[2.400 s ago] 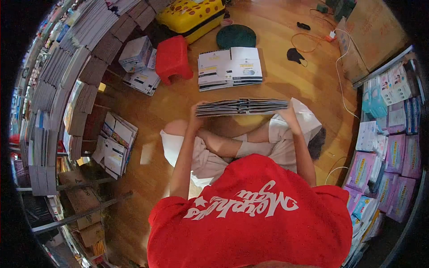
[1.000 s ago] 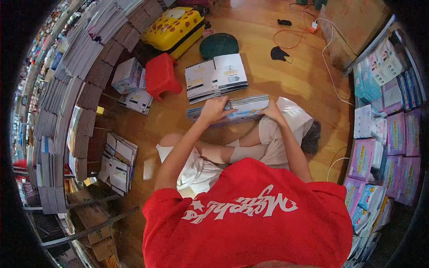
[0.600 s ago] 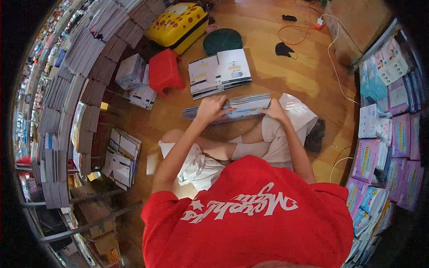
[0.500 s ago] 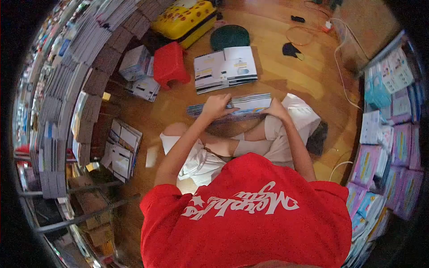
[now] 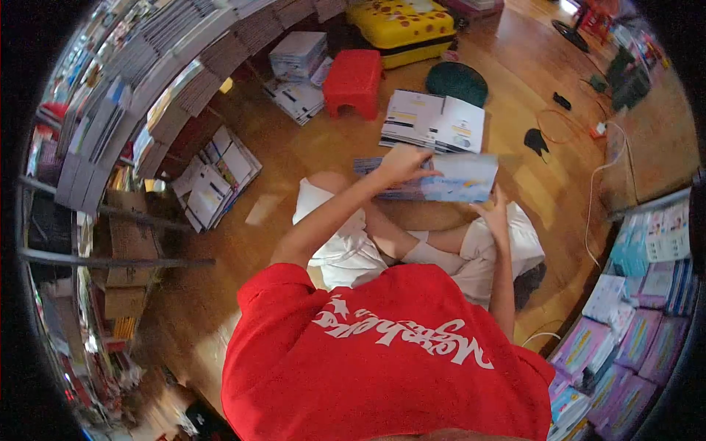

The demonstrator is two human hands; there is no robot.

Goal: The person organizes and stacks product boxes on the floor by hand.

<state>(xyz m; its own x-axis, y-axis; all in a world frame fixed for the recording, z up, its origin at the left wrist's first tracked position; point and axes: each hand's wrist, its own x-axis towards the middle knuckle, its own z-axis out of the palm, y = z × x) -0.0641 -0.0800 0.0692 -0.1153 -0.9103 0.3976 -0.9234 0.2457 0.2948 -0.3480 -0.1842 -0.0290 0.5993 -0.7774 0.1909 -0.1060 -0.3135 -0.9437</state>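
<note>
A bundle of thin booklets (image 5: 460, 180) with blue and white covers is held above my crossed legs, its upper cover tilted towards me and blurred on the right. My left hand (image 5: 404, 165) closes over the bundle's far edge, thumb across the cover. At the lower right corner is my right hand (image 5: 496, 214), thumb and fingers apart; whether it touches the corner is hard to tell. Just beyond the bundle, a stack of white booklets (image 5: 434, 123) lies on the floor.
A red stool (image 5: 352, 82), a yellow spotted suitcase (image 5: 404, 33) and a dark green round object (image 5: 457, 82) stand farther off. Book stacks (image 5: 213, 180) lie to the left, beside loaded shelves. Purple and blue packs (image 5: 585, 345) line the right side. A white cable (image 5: 590, 206) crosses the floor.
My view has swung, shifting the surroundings rightwards. The bundle has tipped from showing its page edges to showing its cover. My right hand has loosened from its right end and dropped to the corner.
</note>
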